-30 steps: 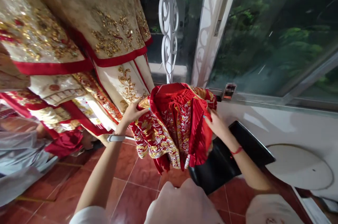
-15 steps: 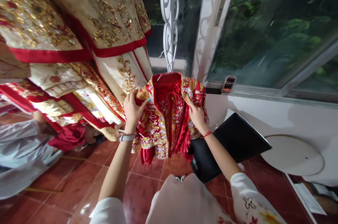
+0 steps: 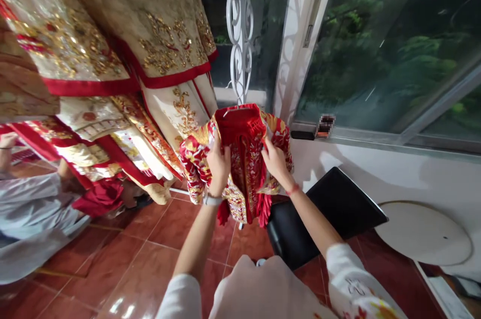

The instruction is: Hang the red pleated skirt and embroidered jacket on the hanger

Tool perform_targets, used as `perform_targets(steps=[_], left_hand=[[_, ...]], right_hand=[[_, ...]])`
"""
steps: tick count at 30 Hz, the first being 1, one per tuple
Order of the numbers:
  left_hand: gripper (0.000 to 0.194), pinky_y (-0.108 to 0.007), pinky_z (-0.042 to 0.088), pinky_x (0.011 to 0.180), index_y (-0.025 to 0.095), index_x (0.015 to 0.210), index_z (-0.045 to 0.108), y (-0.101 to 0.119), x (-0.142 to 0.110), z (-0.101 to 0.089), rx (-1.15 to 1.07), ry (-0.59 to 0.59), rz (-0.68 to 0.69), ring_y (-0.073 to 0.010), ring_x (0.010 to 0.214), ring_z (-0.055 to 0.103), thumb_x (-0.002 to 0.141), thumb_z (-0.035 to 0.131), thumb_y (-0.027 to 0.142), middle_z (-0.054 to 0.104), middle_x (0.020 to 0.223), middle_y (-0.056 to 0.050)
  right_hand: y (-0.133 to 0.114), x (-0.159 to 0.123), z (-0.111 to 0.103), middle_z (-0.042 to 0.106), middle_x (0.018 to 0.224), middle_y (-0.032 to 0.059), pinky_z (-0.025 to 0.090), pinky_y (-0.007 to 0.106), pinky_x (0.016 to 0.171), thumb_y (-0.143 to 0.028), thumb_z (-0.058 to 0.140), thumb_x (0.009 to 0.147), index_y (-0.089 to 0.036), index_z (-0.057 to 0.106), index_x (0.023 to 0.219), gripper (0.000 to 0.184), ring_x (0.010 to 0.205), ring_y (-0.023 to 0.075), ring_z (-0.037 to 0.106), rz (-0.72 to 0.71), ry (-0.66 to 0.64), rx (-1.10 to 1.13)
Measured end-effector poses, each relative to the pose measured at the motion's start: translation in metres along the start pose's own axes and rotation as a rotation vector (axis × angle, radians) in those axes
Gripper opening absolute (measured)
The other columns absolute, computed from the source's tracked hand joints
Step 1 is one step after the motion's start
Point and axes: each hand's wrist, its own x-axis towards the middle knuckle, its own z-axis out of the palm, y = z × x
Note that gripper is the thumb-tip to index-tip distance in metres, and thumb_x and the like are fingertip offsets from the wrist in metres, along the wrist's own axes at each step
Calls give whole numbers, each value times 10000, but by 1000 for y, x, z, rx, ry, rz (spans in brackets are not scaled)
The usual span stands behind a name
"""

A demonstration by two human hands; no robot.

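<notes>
A small red jacket [image 3: 242, 158] with gold and silver embroidery hangs on a hanger whose hook [image 3: 235, 96] shows at its top. My left hand [image 3: 219, 166] is closed on the left front panel near the collar. My right hand [image 3: 275, 161] pinches the right front panel beside the centre opening. Both hands sit close together at the jacket's chest. A red collar and red tassels show between them. My left wrist carries a watch, my right wrist a red string.
Cream and gold robes with red trim [image 3: 112, 43] hang at the left. A black stool [image 3: 326, 216] stands under my right arm on red floor tiles. A white window frame [image 3: 296, 43] and ornate grille [image 3: 240, 28] lie ahead. Another person in grey [image 3: 33, 224] is at the far left.
Both hands have moved inward from the jacket's shoulders to its front opening, drawing the two panels together. The jacket now hangs upright on its hanger instead of bunched up.
</notes>
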Motion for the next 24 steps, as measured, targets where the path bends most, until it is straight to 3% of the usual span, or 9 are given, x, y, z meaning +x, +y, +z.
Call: perform_targets(steps=[3,7,9,13,14,16,19,22,24], left_hand=[[700,-407,514,740,182,1607,221,11,-19,17,-90,10,19,-270,805,668,933,393,270,717,1007,-115],[675,-399,531,733,156,1587,266,4,-34,30,-116,-108,74,-240,755,656,930,399,244,711,1021,-142],[622,-410,544,819,175,1546,344,-15,-28,13,-116,-76,129,-242,860,662,937,429,269,697,1049,-136],[530,-454,499,1003,212,1452,442,-75,14,-49,-40,303,-14,-269,1175,591,954,462,391,626,1233,-147],[510,-441,500,1004,214,1418,477,-90,27,-62,-67,273,-65,-269,1201,581,953,462,423,629,1228,-140],[466,-401,525,953,195,1277,589,-115,51,-76,-172,37,-134,-264,1142,608,933,473,487,672,1112,-121],[439,-342,546,812,158,1021,662,-133,71,-77,-283,-193,-221,-234,932,632,875,522,548,686,916,-88],[412,-309,522,729,142,929,654,-129,70,-76,-206,17,-249,-199,836,594,877,528,531,655,870,-66],[400,-313,515,758,138,989,666,-123,63,-76,-126,205,-162,-205,897,593,908,523,503,651,959,-70]], right_hand=[[-6,-19,2,760,894,100,548,344,744,-197,378,957,-186,380,1561,605,725,245,695,-8,49,87],[-1,-28,23,740,1067,98,566,348,808,-167,404,936,-251,370,1561,631,878,236,699,-66,-68,209],[14,-19,23,717,1109,109,572,334,812,-215,407,957,-236,358,1562,607,911,219,688,-66,-15,325],[72,24,-3,670,1221,138,533,393,955,-334,456,953,-204,456,1490,553,1094,236,637,69,352,393],[88,39,-9,642,1297,140,489,424,1032,-353,509,923,-204,493,1460,557,1200,252,591,64,366,394],[114,67,-14,624,1354,138,450,443,1081,-385,580,869,-191,581,1366,534,1258,265,561,54,253,483],[134,99,-10,704,1196,155,509,428,983,-427,701,755,-138,681,1165,501,1067,267,655,115,118,654],[137,111,-9,733,945,122,544,398,853,-418,789,637,-127,713,928,419,861,241,664,146,203,683],[137,108,-10,703,836,83,544,380,818,-405,788,638,-146,696,805,322,801,221,645,112,324,649]])
